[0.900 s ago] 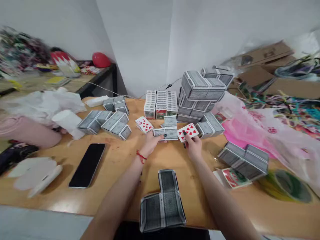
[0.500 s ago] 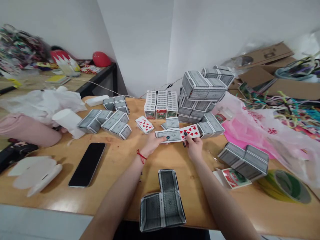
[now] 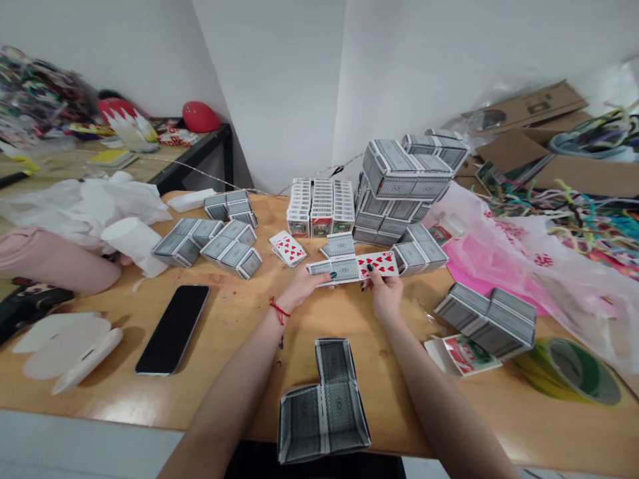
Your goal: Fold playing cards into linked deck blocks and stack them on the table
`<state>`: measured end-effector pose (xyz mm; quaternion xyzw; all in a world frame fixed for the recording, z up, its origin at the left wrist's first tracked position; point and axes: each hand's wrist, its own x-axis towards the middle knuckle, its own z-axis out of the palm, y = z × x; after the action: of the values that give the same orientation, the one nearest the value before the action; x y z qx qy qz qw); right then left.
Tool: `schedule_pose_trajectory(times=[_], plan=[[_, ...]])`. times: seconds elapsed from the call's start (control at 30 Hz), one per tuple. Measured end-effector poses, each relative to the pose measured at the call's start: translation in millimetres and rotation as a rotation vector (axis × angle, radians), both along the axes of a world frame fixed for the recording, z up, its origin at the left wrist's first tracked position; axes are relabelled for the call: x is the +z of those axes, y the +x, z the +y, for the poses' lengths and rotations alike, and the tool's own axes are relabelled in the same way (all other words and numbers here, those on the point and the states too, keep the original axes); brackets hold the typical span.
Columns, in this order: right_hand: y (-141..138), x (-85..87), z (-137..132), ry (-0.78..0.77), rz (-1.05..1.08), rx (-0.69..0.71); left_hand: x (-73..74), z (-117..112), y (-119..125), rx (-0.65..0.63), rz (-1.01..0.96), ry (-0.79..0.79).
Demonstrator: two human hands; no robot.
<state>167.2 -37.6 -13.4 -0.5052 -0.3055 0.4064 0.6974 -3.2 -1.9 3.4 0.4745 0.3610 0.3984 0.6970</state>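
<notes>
My left hand [image 3: 302,285] grips a piece of grey-backed playing cards [image 3: 344,269] at its left end, thumb on top. A further card back [image 3: 341,245] stands up from that piece at the rear. Pinched by my right hand [image 3: 384,293] is a face-up heart playing card [image 3: 385,262], its left edge against the grey-backed piece. Whether the two are joined, I cannot tell. A loose pile of face-up cards [image 3: 287,248] lies beyond my left hand. Between my forearms, at the table's front edge, sits an L-shaped open form made of cards [image 3: 332,406].
Card blocks [image 3: 232,247] stand at left, with a stack of them [image 3: 399,179] at back right beside boxed decks [image 3: 319,209]. A phone [image 3: 172,329] lies left. At right are another card block [image 3: 486,319], an open card box [image 3: 466,354] and a tape roll [image 3: 574,371].
Both hands stay on the cards with almost no movement. The rear card and the grey-backed piece have tilted slightly. The whole view has shifted a little.
</notes>
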Motion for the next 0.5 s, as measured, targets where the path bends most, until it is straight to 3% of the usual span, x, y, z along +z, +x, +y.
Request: schedule_pose_trajectory(times=[0.3,0.5], plan=[[2.7,-2.6,2.0,-0.043,-0.004,-0.009,0.4,1.7,0.4,-0.022,0.012,0.04],[4.8,-1.5,0.3,-0.087,0.014,0.056,-4.8,2.3,1.8,-0.001,0.03,0.038]])
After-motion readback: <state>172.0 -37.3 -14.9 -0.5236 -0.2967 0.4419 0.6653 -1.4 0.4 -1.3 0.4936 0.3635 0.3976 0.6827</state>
